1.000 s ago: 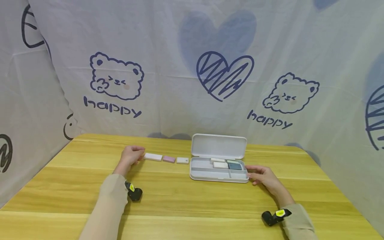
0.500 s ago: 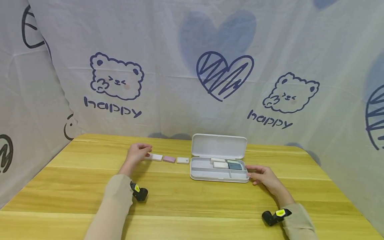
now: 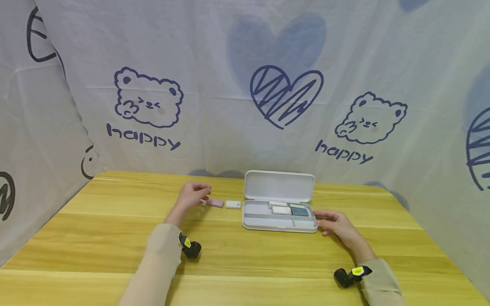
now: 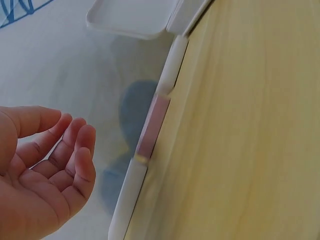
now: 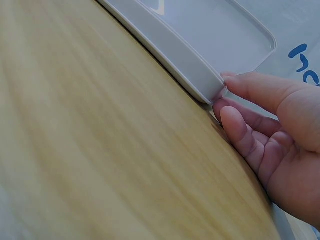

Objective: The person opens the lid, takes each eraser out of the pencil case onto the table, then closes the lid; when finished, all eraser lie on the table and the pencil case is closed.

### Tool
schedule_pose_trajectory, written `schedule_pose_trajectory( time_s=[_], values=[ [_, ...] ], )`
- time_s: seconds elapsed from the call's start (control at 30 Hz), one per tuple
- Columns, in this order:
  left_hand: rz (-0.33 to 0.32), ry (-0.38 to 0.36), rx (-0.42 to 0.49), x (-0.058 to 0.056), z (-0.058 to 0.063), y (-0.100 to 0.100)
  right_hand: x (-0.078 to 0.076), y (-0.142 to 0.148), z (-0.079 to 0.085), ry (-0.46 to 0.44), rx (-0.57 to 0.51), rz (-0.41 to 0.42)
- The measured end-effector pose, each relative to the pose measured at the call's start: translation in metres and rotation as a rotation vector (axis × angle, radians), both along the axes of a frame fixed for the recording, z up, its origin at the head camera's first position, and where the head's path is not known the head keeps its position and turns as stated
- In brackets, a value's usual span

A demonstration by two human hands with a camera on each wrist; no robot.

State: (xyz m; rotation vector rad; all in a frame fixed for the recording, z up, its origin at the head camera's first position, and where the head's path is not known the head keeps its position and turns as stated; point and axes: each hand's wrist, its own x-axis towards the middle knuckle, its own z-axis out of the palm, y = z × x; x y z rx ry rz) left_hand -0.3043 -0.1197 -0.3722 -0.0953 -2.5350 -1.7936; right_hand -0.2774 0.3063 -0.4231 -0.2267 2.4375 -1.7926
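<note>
In the head view an open white pencil case (image 3: 264,227) stands on the table, its lid (image 3: 279,187) raised at the back. My right hand (image 3: 338,227) holds the case's right end by thumb and fingers at the corner. To the left lies a row of eraser-like blocks: a white one (image 3: 233,205), a lilac one (image 3: 216,203) and a long white one (image 4: 129,197), which my left hand (image 3: 191,195) mostly hides in the head view. Loosely curled, the left hand hovers over that row and holds nothing; the left wrist view shows it apart from the blocks.
Inside the case sit a white block (image 3: 281,211), a dark blue-grey block (image 3: 299,211), a thin white block (image 3: 278,205) and a pale green one (image 3: 297,206). Dividers split the case into compartments. A printed cloth (image 3: 222,127) hangs behind the wooden table (image 3: 245,263).
My left hand has moved rightward along the row, from the long white block's left end to near the lilac block. The right hand, the case and the blocks have stayed put.
</note>
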Motion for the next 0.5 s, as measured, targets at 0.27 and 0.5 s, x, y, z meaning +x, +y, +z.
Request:
schedule_pose_trajectory(
  time_s=[0.27, 0.5],
  values=[
    [-0.018, -0.004, 0.028, -0.001, 0.003, 0.026, 0.0, 0.0, 0.001, -0.01, 0.002, -0.005],
    [-0.043, -0.039, 0.079, -0.003, 0.006, 0.05, 0.001, -0.001, 0.002, -0.008, -0.007, -0.003]
  ],
)
